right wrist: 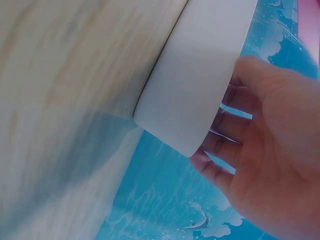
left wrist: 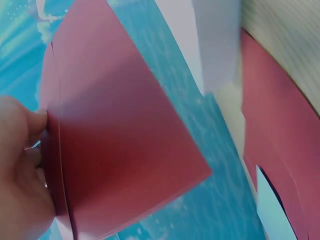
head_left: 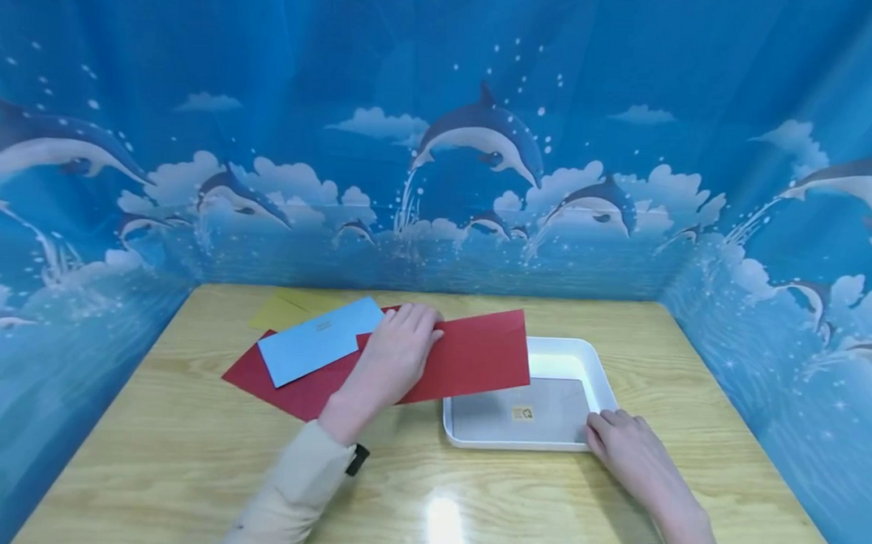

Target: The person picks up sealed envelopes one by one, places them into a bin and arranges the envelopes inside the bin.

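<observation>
Head view: left hand [head_left: 394, 350] lifts a red envelope [head_left: 479, 357]

The left hand pinches it at frame centre, its right end overlapping the white tray [head_left: 555, 361]. The right hand [head_left: 634, 457], lower right, grips that tray's near corner, fingers over the rim. Left of centre, a light blue envelope [head_left: 308, 346] lies across darker red paper [head_left: 301, 389]; a yellow envelope [head_left: 288, 309] sits behind.

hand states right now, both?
Left hand: closed, holding a red envelope.
Right hand: fingers curled over the rim of the white tray, at its near right corner.
</observation>
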`<state>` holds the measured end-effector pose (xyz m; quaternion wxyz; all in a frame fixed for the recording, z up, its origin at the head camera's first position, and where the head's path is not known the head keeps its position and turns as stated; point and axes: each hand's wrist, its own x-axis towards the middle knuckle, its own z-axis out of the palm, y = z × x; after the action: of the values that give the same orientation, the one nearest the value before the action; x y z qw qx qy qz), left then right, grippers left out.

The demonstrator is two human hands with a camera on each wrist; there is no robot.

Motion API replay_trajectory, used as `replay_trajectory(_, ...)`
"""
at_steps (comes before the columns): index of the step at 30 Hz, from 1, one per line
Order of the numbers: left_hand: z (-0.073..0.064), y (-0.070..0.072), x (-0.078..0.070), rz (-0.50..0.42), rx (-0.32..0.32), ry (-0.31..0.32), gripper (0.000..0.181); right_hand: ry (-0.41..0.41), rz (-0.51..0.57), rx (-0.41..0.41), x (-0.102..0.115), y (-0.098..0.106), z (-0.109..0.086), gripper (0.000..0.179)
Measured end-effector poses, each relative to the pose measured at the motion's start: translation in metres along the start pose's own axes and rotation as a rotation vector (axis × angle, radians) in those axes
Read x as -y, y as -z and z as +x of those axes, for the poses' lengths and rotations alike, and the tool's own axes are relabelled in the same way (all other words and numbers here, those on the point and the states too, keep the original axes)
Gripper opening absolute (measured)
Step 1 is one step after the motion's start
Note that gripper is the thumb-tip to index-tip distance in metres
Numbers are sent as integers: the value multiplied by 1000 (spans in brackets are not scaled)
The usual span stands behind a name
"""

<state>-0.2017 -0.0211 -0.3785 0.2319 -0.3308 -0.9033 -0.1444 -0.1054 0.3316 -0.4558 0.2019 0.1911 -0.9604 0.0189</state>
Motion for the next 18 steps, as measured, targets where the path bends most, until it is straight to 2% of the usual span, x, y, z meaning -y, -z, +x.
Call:
replay_trajectory(6,15,-10,-23,-34,-9,-66,25,-12,2,6,0,0,0,21)
replay_trajectory(10,22,-18,-36,-60,-8,-83,27,-30,6,29,0,1,-1,19)
replay_trajectory(18,28,-39,-58,-57,23,-94,45,-33,9,44,0,2,0,16)
